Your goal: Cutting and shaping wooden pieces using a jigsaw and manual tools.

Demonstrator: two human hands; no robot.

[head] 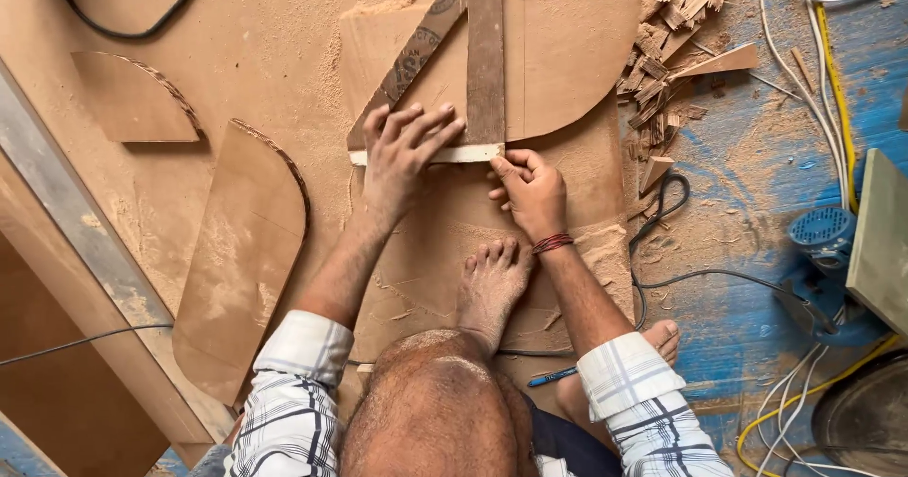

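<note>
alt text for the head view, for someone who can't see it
Seen from above, a left hand presses a wooden square onto a board while the right hand rests at the square's edge. A bare foot pins the sawdust-covered sheet.

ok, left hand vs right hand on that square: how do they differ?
The left hand lies flat, fingers spread, pressing on the wooden try square; the right hand is curled, fingertips pinched at the square's lower edge, whatever it may hold hidden. The right wrist wears a red thread band; the left is bare. Both rest over the curved plywood sheet and have checked sleeves.
</note>
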